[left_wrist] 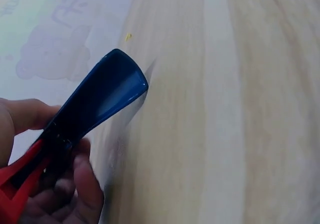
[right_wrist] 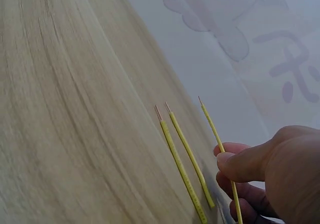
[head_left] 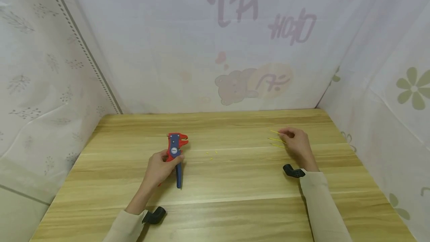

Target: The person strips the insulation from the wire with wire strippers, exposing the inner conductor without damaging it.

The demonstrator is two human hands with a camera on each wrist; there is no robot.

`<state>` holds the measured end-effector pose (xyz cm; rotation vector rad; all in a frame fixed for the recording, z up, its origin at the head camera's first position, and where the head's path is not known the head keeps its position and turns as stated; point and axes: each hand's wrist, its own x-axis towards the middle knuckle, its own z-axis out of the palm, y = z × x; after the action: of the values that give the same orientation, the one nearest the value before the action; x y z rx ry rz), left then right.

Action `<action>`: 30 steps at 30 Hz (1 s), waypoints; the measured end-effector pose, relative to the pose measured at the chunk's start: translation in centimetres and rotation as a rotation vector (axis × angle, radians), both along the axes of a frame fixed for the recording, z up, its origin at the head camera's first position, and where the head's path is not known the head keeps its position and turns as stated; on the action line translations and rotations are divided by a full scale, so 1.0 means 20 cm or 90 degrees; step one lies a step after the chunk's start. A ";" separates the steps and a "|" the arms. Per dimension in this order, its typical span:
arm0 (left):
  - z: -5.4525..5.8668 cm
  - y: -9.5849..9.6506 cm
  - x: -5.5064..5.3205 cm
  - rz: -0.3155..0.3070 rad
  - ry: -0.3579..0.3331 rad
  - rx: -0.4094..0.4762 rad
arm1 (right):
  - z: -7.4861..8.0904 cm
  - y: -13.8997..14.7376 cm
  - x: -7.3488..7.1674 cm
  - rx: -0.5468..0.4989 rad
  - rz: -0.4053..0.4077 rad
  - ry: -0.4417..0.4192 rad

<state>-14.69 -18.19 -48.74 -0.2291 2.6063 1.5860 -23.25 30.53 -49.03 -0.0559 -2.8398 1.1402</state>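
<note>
My left hand (head_left: pixel 159 168) grips a red and blue wire stripper (head_left: pixel 174 141) above the left part of the table, its notched jaws pointing right. In the left wrist view the stripper's blue handle (left_wrist: pixel 102 96) sticks out past the fingers. Toward the back right, my right hand (head_left: pixel 297 144) pinches a thin yellow wire (right_wrist: pixel 212 126) between thumb and fingers; bare metal shows at the wire's tip. Two more yellow wires, one longer (right_wrist: pixel 182 171) and one shorter (right_wrist: pixel 188 154), lie on the table beside that hand, each with a bare end.
Several tiny yellow insulation bits (head_left: pixel 211 158) lie near the middle of the wooden table (head_left: pixel 228 182), right of the stripper. Printed cloth (head_left: pixel 168 47) hangs behind the table's back edge and along both sides. A black wrist camera (head_left: pixel 154 216) is on each sleeve.
</note>
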 end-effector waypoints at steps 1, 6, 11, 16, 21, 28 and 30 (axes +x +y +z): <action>0.00 0.00 0.00 0.004 0.001 -0.014 | 0.00 0.00 0.00 0.002 -0.001 -0.003; 0.00 0.00 0.01 0.022 0.004 -0.079 | -0.02 0.01 -0.01 0.024 -0.005 -0.005; 0.00 0.01 0.00 0.037 0.003 -0.113 | -0.04 0.02 -0.03 0.043 -0.015 0.014; 0.01 0.01 -0.02 0.046 -0.002 -0.153 | -0.05 0.02 -0.03 0.036 -0.035 0.014; 0.01 0.01 -0.03 0.046 -0.002 -0.185 | -0.05 0.02 -0.03 0.016 -0.041 0.003; 0.01 0.00 -0.02 0.052 -0.016 -0.200 | -0.06 0.03 -0.02 -0.018 -0.055 -0.016; 0.01 0.00 -0.02 0.051 -0.017 -0.210 | -0.06 0.03 -0.03 -0.020 -0.058 -0.016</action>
<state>-15.05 -18.19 -48.49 -0.3775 2.8576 1.1527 -23.77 31.07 -50.33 -0.1997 -2.8088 1.1739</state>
